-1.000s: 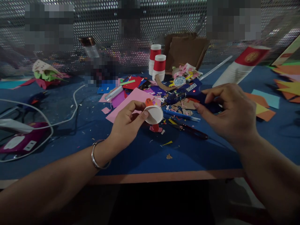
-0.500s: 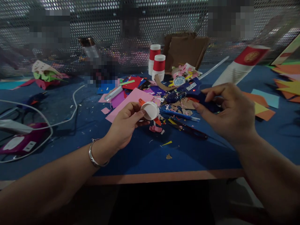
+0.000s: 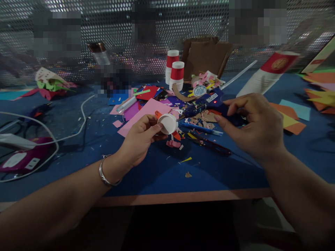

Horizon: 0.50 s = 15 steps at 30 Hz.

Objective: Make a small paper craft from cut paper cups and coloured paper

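Left hand (image 3: 140,139), silver bracelet (image 3: 104,170) at the wrist, grips a shallow white cup piece (image 3: 169,124) just above the desk (image 3: 222,177). Piece sits at the fingertips, on the hand's right side; thumb laid over the near left rim, other fingers behind and below. Open side turned toward the wearer, tilted. Orange paper (image 3: 157,114) shows at its upper left, more orange-red at its lower right. Right hand (image 3: 255,125) wrapped round the handle of a dark blue glue gun (image 3: 195,107), red light lit on its body, clear glue stick (image 3: 239,75) slanting up from the rear. Gun lies between the right hand and the cup piece, nozzle aimed leftward and down; tip very near the piece's upper right edge, contact cannot be told. Right hand itself well apart from the piece. Under and behind the left hand, a pink sheet (image 3: 146,111). Below the gun, a blue pen (image 3: 200,128), then a slim dark tool (image 3: 216,146), both lying aslant to the right of the piece. Small pink scrap (image 3: 173,144) on the desk just below the piece. Farther back, two stacks of red-and-white paper cups (image 3: 177,71) before brown cardboard (image 3: 204,59); another stack (image 3: 269,73) leans beyond the right hand.
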Tool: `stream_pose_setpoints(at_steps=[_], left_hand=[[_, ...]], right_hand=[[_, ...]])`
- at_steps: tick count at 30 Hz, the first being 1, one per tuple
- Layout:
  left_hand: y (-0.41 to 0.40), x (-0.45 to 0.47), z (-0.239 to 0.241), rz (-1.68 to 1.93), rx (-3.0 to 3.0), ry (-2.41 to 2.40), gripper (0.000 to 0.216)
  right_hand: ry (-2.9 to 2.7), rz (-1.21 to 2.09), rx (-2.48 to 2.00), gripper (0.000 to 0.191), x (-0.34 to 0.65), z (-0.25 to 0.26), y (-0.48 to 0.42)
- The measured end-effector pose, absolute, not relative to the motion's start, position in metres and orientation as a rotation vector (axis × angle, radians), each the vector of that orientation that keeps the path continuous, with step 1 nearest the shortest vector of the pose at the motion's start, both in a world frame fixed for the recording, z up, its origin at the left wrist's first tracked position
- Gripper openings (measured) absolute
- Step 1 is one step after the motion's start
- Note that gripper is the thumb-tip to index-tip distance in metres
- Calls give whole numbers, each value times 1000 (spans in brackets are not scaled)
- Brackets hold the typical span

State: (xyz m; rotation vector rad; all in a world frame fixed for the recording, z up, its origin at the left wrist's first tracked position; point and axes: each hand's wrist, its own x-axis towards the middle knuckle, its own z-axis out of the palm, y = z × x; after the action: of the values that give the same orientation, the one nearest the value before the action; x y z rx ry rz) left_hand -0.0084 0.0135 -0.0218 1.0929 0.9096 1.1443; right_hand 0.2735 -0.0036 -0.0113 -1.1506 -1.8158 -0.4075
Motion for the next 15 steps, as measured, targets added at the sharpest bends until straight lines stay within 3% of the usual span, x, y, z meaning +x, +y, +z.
stream_pose_setpoints(at_steps=[15], left_hand=[[14, -8, -23, 1156, 1149, 911, 13]], right_hand=[[-1823, -444, -1136, 22, 273, -9, -4]])
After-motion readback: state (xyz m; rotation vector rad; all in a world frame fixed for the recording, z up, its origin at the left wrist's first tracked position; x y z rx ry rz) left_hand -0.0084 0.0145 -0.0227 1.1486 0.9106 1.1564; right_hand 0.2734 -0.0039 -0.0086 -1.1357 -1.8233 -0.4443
